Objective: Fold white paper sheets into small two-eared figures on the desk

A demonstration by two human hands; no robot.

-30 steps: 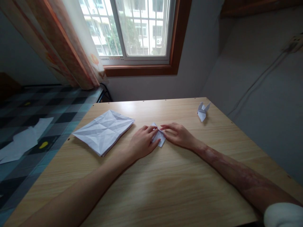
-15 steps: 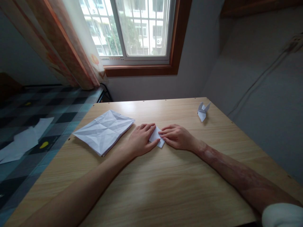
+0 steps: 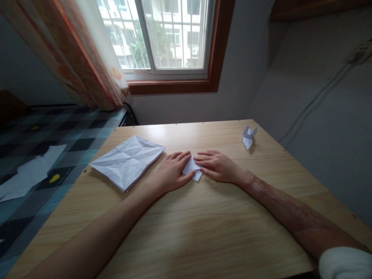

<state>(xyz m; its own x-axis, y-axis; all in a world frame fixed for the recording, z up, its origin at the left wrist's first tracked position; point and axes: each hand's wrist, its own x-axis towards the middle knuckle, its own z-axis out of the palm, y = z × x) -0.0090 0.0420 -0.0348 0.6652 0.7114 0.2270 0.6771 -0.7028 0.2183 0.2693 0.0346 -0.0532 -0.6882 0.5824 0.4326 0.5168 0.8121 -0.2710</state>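
Observation:
A small piece of folded white paper [image 3: 190,166] lies on the table between my hands. My left hand [image 3: 174,170] holds it down from the left, index finger along its upper edge and thumb on its lower side. From the right, my right hand [image 3: 219,166] rests palm down with its fingers stretched out, the tips on the paper's right side. Part of the paper is hidden under the fingers of both hands.
Left on the wooden table [image 3: 180,232] lies a stack of creased white paper sheets [image 3: 129,161]. A folded paper figure [image 3: 248,137] stands near the far right corner. More white paper [image 3: 31,172] is on the checked bed [image 3: 87,120]. A window [image 3: 174,38] is beyond.
My right hand's fingers have flattened and spread, shifting slightly up across the folded paper. My left hand stays nearly still.

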